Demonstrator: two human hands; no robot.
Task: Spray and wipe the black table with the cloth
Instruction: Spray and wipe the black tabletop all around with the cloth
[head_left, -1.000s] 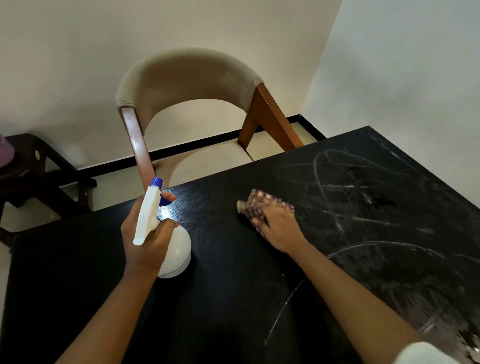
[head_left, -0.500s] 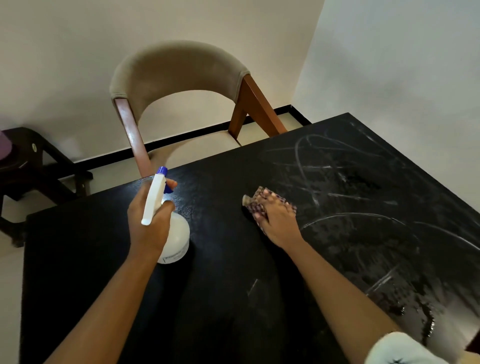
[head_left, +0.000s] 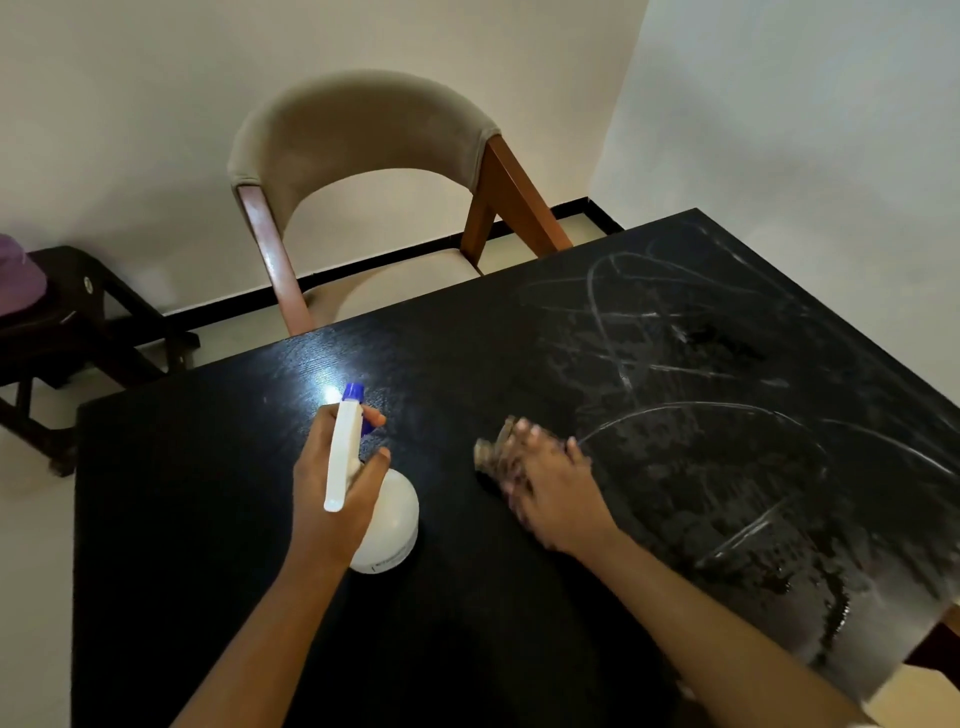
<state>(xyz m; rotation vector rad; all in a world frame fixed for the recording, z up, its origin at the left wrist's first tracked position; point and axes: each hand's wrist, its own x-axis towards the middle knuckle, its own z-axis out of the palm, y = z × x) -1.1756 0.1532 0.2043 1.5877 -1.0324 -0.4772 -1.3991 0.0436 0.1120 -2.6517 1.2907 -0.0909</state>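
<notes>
Left hand (head_left: 332, 499) grips upright white plastic spray bottle (head_left: 392, 519), blue nozzle (head_left: 353, 392) pointing away from wrist. Right hand (head_left: 553, 493) flat, pressing blurred brownish cloth (head_left: 492, 448) onto black table (head_left: 208, 519).

Glossy black wood-grain table (head_left: 208, 519) streaked wet; smooth white plastic spray bottle (head_left: 392, 525); wooden, fabric-upholstered chair (head_left: 363, 124).

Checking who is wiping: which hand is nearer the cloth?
Right. The right hand presses on the cloth; the left hand grips the spray bottle, apart to its left.
</notes>
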